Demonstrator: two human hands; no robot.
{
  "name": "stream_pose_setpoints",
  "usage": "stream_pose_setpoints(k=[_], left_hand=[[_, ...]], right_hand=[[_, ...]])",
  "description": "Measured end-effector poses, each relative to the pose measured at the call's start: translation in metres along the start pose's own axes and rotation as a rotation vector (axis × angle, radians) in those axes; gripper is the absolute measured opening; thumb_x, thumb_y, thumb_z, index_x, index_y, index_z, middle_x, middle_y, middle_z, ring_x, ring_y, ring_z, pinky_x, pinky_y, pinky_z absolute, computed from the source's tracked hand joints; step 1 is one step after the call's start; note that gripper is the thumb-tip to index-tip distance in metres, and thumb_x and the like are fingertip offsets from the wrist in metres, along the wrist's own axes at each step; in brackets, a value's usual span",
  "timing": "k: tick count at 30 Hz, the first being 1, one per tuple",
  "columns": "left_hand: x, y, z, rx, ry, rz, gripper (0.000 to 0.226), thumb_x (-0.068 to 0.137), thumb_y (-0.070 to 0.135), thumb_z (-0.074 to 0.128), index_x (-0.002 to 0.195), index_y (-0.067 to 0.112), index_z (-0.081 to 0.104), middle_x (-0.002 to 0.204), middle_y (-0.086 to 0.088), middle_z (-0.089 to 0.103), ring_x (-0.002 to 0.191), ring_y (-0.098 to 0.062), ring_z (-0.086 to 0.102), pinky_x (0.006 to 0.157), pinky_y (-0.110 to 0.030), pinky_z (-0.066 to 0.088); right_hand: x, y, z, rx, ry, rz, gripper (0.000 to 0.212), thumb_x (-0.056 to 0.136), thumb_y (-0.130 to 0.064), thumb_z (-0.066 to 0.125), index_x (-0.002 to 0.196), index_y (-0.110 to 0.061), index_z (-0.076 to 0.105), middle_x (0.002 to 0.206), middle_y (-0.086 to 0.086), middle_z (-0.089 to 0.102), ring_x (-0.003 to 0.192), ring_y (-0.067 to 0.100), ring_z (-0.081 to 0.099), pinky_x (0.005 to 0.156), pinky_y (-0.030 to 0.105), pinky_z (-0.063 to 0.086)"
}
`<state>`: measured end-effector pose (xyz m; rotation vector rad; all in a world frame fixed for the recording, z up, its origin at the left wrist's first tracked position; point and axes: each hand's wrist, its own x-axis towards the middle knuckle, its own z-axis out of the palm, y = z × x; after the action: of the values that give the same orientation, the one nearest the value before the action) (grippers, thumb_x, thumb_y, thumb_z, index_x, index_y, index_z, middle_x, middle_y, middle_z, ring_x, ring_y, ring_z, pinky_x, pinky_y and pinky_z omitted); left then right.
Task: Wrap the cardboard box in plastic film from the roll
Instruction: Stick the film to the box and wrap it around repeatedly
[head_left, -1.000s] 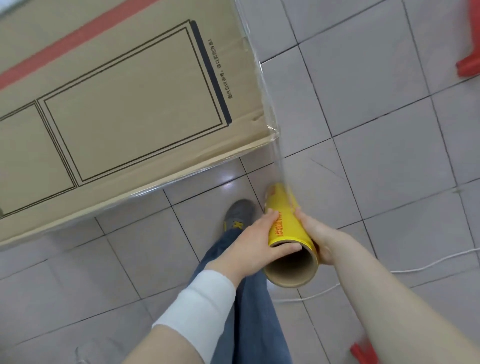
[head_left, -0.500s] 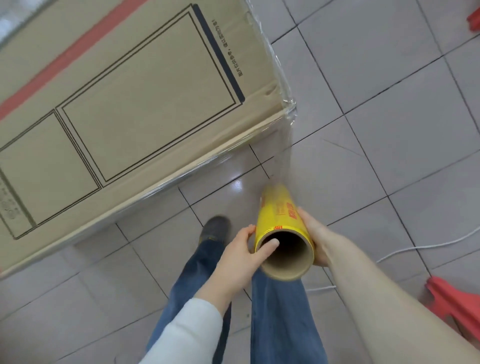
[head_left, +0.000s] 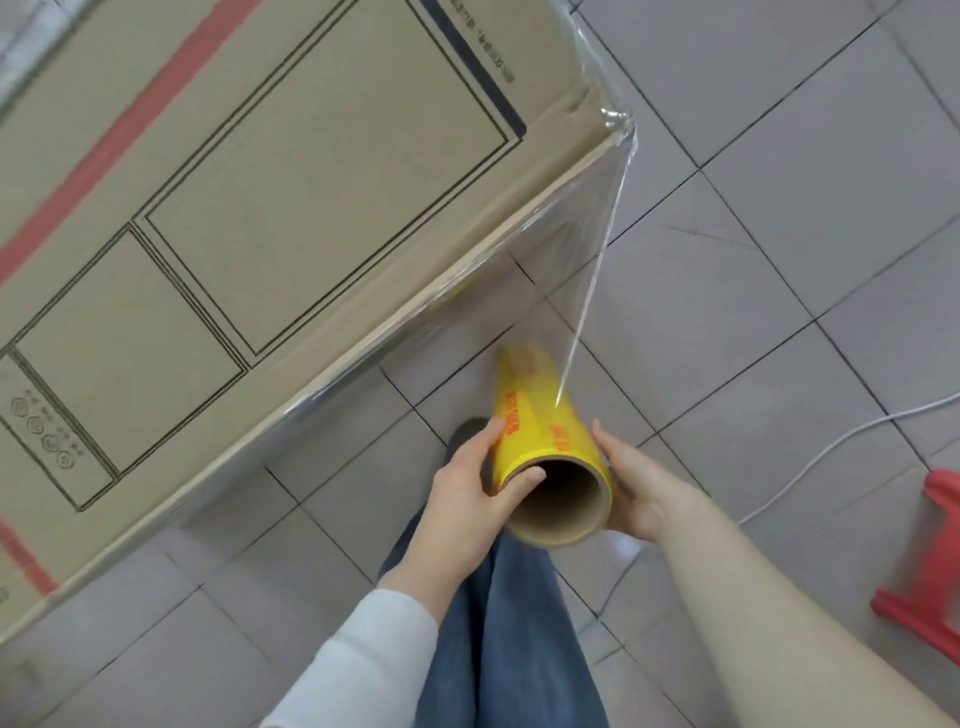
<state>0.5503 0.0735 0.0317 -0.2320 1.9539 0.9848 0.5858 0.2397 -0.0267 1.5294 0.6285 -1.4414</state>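
Observation:
A large brown cardboard box (head_left: 291, 223) with black printed frames and a red tape stripe fills the upper left. A yellow roll of plastic film (head_left: 535, 415) with a brown cardboard core is held upright in front of me, its open end facing the camera. My left hand (head_left: 472, 493) grips the roll's left side with the thumb on the core's rim. My right hand (head_left: 634, 488) presses against its right side. A clear sheet of film (head_left: 582, 260) stretches taut from the roll up to the box's near right corner and lies along the box's side.
Grey floor tiles (head_left: 779, 218) lie all around. A white cable (head_left: 831, 441) runs across the floor at the right. A red plastic stool (head_left: 930, 571) stands at the right edge. My jeans-clad legs (head_left: 509, 634) and a dark shoe (head_left: 462, 436) are below the roll.
The view has swung round the box's corner, so the box sits more diagonally. The film has pulled out longer from the roll to the corner. Both hands keep their hold.

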Motion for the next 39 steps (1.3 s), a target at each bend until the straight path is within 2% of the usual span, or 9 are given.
stream_pose_setpoints(k=[6,10,15,20,24,28,34,37,39], left_hand=[[-0.016,-0.033,-0.007,0.04,0.005,-0.098,0.064,0.081,0.047,0.059,0.137,0.025,0.038,0.128,0.014,0.052,0.116,-0.001,0.047,0.085,-0.006,0.034],[-0.004,-0.038,-0.029,0.189,-0.182,0.026,0.099,0.067,0.059,0.067,0.147,0.029,0.016,0.153,0.011,0.018,0.141,-0.005,0.019,0.113,-0.025,0.021],[0.002,-0.047,-0.048,0.644,-0.494,0.169,0.088,0.077,0.053,0.062,0.147,0.026,0.017,0.157,0.005,0.012,0.143,-0.012,0.016,0.113,-0.023,0.013],[-0.014,-0.081,-0.07,0.344,-0.221,0.099,0.068,0.084,0.044,0.059,0.143,0.026,0.03,0.148,0.006,0.034,0.134,-0.013,0.034,0.106,-0.02,0.024],[-0.05,-0.108,-0.074,0.065,-0.039,0.006,0.055,0.085,0.038,0.059,0.135,0.028,0.04,0.125,0.014,0.053,0.116,-0.003,0.049,0.086,-0.003,0.036],[-0.07,-0.128,-0.079,0.048,0.022,-0.123,0.052,0.084,0.042,0.057,0.131,0.026,0.042,0.121,0.009,0.058,0.105,-0.003,0.052,0.07,-0.005,0.039],[-0.051,-0.128,-0.115,0.352,-0.271,0.252,0.082,0.074,0.048,0.067,0.141,0.039,0.022,0.152,0.014,0.014,0.142,-0.003,0.01,0.112,-0.021,0.015],[-0.037,-0.117,-0.123,0.664,-0.49,0.369,0.058,0.083,0.046,0.059,0.136,0.036,0.039,0.15,0.008,0.033,0.14,-0.011,0.025,0.109,-0.023,0.021],[-0.036,-0.122,-0.13,0.701,-0.43,0.358,0.05,0.087,0.046,0.053,0.134,0.032,0.043,0.145,0.007,0.04,0.136,-0.012,0.032,0.106,-0.025,0.025]], right_hand=[[0.022,0.024,0.028,0.019,-0.035,-0.019,0.075,0.091,-0.069,0.03,0.123,-0.008,0.059,0.101,0.016,0.07,0.086,0.028,0.066,0.067,0.035,0.052],[0.03,0.043,0.048,-0.188,0.002,0.014,0.072,0.089,-0.069,0.037,0.123,-0.009,0.06,0.113,0.019,0.069,0.101,0.032,0.066,0.089,0.047,0.053],[0.024,0.064,0.067,-0.183,0.024,0.006,0.057,0.09,-0.066,0.037,0.093,-0.014,0.058,0.105,0.018,0.069,0.1,0.033,0.065,0.091,0.05,0.052],[0.032,0.083,0.079,-0.064,0.119,-0.077,0.047,0.099,-0.054,0.029,0.109,-0.017,0.056,0.08,0.01,0.064,0.068,0.02,0.061,0.056,0.029,0.048],[0.039,0.106,0.102,0.173,-0.074,-0.036,0.062,0.093,-0.062,0.035,0.113,-0.01,0.062,0.088,0.015,0.073,0.085,0.028,0.064,0.072,0.038,0.052],[0.048,0.117,0.13,0.128,-0.08,-0.064,0.075,0.086,-0.071,0.04,0.13,-0.012,0.056,0.113,0.018,0.069,0.104,0.031,0.066,0.092,0.043,0.052],[0.054,0.136,0.159,-0.017,-0.128,-0.073,0.063,0.085,-0.066,0.049,0.107,-0.01,0.07,0.096,0.017,0.074,0.092,0.03,0.069,0.083,0.042,0.056],[0.061,0.148,0.159,0.021,-0.102,-0.071,0.061,0.092,-0.064,0.038,0.093,-0.01,0.067,0.075,0.013,0.072,0.076,0.027,0.066,0.07,0.037,0.055],[0.063,0.156,0.156,0.075,-0.074,-0.072,0.057,0.096,-0.059,0.031,0.101,-0.013,0.062,0.082,0.012,0.069,0.074,0.023,0.064,0.061,0.032,0.053]])
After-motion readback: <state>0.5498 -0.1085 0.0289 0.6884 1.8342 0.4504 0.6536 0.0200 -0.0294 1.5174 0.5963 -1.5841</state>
